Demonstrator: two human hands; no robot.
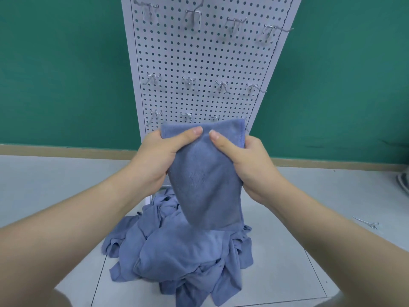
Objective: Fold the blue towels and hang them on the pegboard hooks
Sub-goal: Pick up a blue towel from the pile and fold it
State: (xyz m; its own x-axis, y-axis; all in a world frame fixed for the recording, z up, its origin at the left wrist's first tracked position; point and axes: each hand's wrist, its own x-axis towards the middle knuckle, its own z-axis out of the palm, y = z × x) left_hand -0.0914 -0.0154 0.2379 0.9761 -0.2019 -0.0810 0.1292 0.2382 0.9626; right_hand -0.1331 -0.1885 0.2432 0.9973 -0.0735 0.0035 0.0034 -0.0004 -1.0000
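Observation:
A folded blue towel hangs in the air in front of the white pegboard. My left hand grips its upper left edge, thumb across the front. My right hand grips the upper right edge the same way, and the two thumbs nearly meet. Below the held towel, a crumpled pile of blue towels lies on the floor. Bare metal hooks stick out of the pegboard in three rows; the towel's top edge covers part of the lowest row.
The pegboard stands against a green wall with a tan baseboard. A loose metal hook lies on the grey floor at the right. A white object shows at the far right edge.

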